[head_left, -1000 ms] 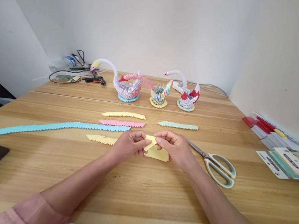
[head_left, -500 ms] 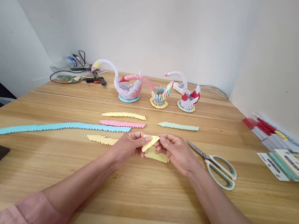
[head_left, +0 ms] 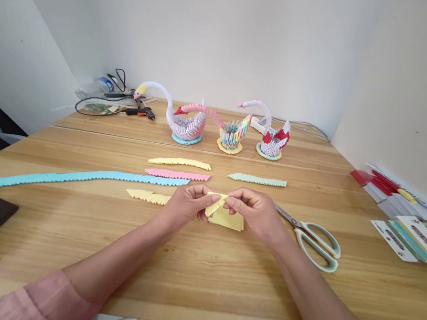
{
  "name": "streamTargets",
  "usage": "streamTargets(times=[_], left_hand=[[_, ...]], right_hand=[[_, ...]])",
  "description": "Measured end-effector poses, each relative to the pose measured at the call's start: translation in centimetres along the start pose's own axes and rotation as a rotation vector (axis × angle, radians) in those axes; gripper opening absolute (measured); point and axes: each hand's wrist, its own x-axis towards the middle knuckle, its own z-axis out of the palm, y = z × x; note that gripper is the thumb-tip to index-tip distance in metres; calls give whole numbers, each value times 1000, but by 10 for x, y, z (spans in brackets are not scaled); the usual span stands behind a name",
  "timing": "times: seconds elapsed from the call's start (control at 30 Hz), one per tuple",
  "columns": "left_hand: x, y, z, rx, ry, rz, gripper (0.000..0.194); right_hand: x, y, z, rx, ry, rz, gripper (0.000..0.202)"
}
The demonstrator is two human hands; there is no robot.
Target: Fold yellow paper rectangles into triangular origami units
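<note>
Between the two hands is a small folded yellow paper strip [head_left: 214,207]. My left hand [head_left: 188,206] pinches its left end between thumb and fingers. At its right end, the thumb and fingertips of my right hand [head_left: 250,209] close on the same paper. Just below lies a stack of yellow paper [head_left: 227,219] on the table, partly covered by the fingers. A row of folded yellow pieces [head_left: 147,196] rests left of my left hand. Scissors [head_left: 311,236] with pale handles lie beside my right wrist.
Behind the hands lie a long blue chain [head_left: 81,176], a pink strip [head_left: 178,174], a yellow strip [head_left: 179,161] and a green strip [head_left: 258,179]. Three paper swans [head_left: 189,129] stand farther back. Paper packs [head_left: 417,240] are at right, a glue gun [head_left: 139,111] at back left.
The camera view has shifted slightly, moving the table items a little to the right. My right fingertips have moved slightly along the folded paper; both hands still hold it.
</note>
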Motion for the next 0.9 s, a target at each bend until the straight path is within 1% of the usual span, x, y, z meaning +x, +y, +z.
streamTargets(times=[0.07,0.13,0.2,0.27,0.33,0.4,0.47,0.53,0.6,0.73,0.9], left_hand=[[0,-1,0,48,31,41,25],[1,-1,-2,66,26,65,24],[1,0,-4,30,-31,42,25],[2,1,-6,-42,-99,-9,27],[2,3,-8,-107,-143,-52,28],[2,3,-8,-150,-158,-81,29],[2,4,-8,-171,-169,-100,28],[1,4,-8,-177,-180,-114,28],[0,4,-7,-173,-194,-130,29],[0,5,-7,-156,-210,-156,29],[3,0,-8,-44,-170,-116,30]], right_hand=[[-2,-1,1,-159,45,-63,17],[-4,-1,0,-283,68,-132,19],[-5,-2,-4,-292,47,-186,17],[-5,-2,-9,-236,28,-231,18],[-4,-2,-14,-251,51,-296,16],[-4,-3,-16,-332,67,-397,10],[-4,-3,-15,-400,51,-502,10],[-4,-3,-13,-426,25,-570,11],[-4,-4,-12,-442,7,-595,11],[-4,-4,-13,-472,-26,-600,12],[-2,2,-17,-576,-91,-651,15]])
